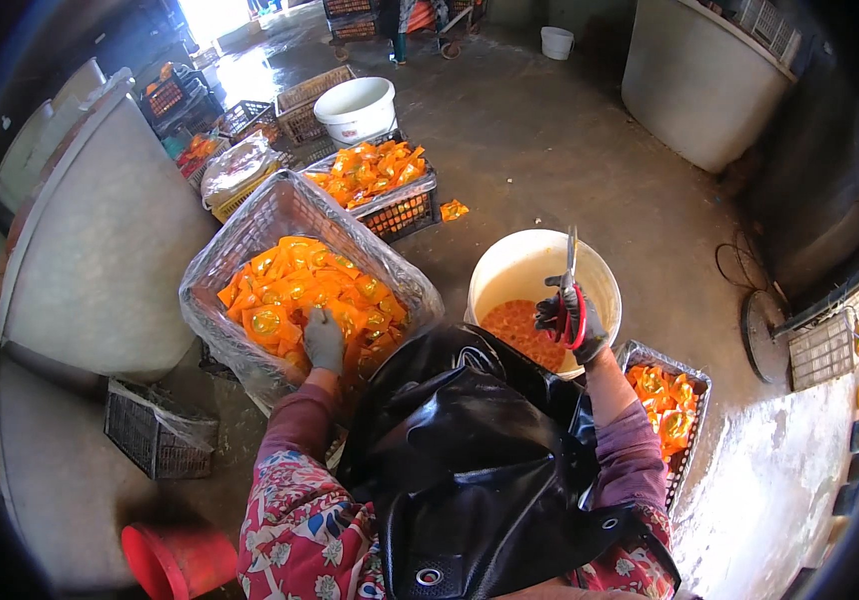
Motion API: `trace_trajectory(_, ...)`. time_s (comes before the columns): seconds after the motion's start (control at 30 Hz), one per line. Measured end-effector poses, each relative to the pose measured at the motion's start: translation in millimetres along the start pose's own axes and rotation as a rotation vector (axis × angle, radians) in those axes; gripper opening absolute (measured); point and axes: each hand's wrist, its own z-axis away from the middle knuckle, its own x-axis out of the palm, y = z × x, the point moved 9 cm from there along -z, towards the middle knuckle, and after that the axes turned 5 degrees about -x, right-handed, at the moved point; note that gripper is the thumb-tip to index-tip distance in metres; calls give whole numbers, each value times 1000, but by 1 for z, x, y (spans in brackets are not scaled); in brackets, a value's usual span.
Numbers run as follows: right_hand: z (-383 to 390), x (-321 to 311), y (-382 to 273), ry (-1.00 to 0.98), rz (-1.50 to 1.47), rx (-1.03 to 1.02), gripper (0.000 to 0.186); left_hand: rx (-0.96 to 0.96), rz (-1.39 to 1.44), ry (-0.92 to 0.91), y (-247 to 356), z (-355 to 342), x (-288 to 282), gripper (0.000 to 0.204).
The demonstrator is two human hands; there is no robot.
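The left hand (325, 342) touches packets (290, 288) in the crate (250, 212), its grip unclear; the right hand (593, 332) clasps scissors (570, 280) over the bucket (495, 275). Best keep the blades clear of the left.

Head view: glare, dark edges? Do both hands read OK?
Head view: bright opening at top left blown out, strong sheen on the floor near it; head view: glossy highlights on the black apron; head view: rim falls off to black; head view: left hand and right hand both readable.
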Motion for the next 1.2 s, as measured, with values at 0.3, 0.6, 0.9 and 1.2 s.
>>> trace_trajectory(0.3, -10, 16, 22, -5, 8, 64, 44, 222, 997, -544, 279, 78, -25, 17)
trace_trajectory(0.6, -6, -2, 6, 5, 61, -16, 44, 23, 993, -1004, 314, 167, 76, 12)
trace_trajectory(0.9, -11, 0, 7, 48, -156, -79, 50, 435, 737, -443, 316, 137, 72, 17)
trace_trajectory(1.2, -13, -20, 6, 220, 227, -132, 40, 123, 975, -964, 332, 172, 78, 17)
